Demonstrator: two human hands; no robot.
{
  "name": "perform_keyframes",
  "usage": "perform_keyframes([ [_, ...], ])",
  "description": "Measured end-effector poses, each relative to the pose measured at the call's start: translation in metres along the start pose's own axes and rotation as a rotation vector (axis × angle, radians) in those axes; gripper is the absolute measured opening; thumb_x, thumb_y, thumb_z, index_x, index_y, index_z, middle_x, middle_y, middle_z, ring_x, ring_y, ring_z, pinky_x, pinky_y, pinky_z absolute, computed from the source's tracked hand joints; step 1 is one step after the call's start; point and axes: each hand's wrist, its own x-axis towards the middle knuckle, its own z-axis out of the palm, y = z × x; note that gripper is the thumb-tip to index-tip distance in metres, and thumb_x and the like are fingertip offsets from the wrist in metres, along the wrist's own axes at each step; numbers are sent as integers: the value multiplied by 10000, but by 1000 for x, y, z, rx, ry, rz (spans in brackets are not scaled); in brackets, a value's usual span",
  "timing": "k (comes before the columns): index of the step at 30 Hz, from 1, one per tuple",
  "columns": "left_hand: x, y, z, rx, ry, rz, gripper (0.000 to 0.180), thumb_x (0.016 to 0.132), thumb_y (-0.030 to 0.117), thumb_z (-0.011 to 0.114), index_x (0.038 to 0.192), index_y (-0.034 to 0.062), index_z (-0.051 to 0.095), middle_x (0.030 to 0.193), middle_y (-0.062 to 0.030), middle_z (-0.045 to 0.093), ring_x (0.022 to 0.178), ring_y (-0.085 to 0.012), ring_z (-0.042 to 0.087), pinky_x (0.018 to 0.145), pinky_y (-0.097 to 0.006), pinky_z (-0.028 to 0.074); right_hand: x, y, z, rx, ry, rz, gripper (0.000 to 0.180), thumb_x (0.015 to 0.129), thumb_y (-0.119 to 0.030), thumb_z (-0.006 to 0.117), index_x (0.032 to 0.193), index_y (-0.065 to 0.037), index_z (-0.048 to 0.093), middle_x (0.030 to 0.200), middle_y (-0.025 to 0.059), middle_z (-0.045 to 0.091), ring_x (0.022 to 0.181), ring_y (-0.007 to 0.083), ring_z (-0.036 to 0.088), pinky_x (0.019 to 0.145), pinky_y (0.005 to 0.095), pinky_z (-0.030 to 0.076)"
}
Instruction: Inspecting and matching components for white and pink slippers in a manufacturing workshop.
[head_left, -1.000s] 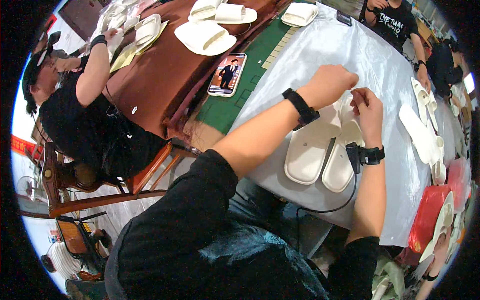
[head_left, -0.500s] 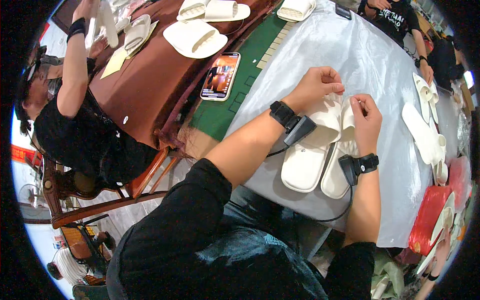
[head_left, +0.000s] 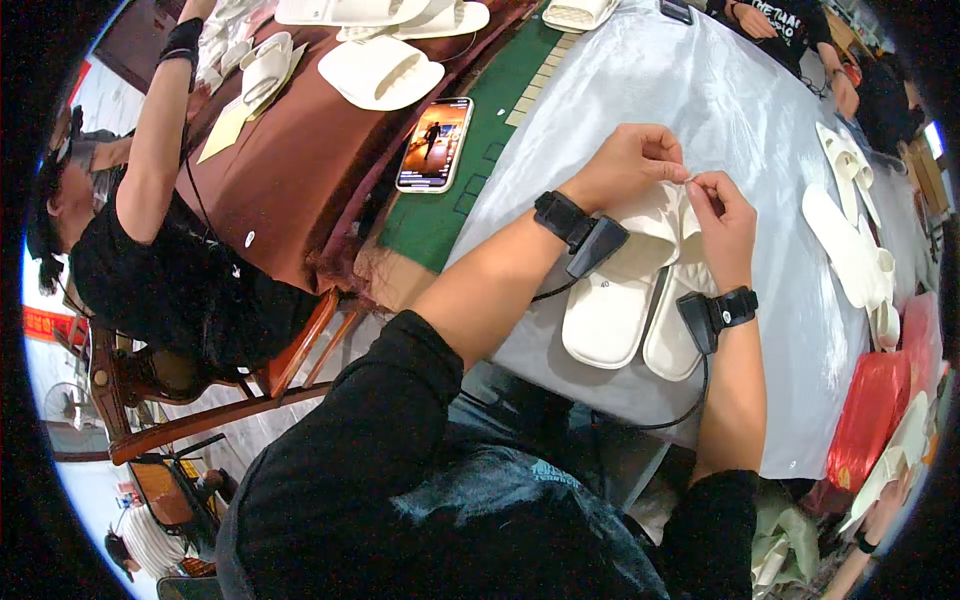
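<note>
Two slippers (head_left: 640, 300) lie side by side on the bench (head_left: 760, 120), under both hands (head_left: 680, 180). A phone (head_left: 435, 143) lies to their left; more slippers (head_left: 850, 240) lie to the right.

My fingers (head_left: 690, 185) meet over something too small to tell; my hands hide the slippers' (head_left: 610, 300) toe ends.
</note>
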Motion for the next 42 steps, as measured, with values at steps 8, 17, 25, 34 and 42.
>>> perform_keyframes([
  [8,-4,7,2,-7,22,-61,94,818,76,753,853,36,676,778,10,655,705,-58,576,641,-214,465,-1,-1,0,2,20,17,103,890,-105,662,897,-8,630,718,33,622,641,91,527,604,254,445],
  [17,-2,1,-2,-3,4,-36,105,806,76,764,841,40,672,794,0,662,717,-71,588,655,-220,478,-2,-2,0,-23,-1,-2,97,898,-106,646,903,-12,624,714,36,614,633,100,532,600,259,444],
  [25,-2,1,-2,-31,-52,-12,110,803,55,761,844,28,662,800,-10,663,737,-80,602,676,-223,493,0,-2,0,-79,-23,-22,85,902,-102,628,928,-22,621,704,49,587,629,118,526,596,276,436],
  [34,-2,3,-1,1,-38,-29,121,788,46,774,837,28,665,798,-7,669,730,-77,607,671,-220,494,0,4,1,-89,-7,-63,89,903,-114,630,934,-31,622,717,69,603,633,143,548,604,285,449],
  [42,-2,3,-1,52,-7,-43,93,824,60,744,897,18,703,836,-21,689,756,-81,621,698,-224,509,0,2,1,-86,45,-78,77,914,-95,624,926,-19,619,742,62,626,648,121,556,615,269,455],
])
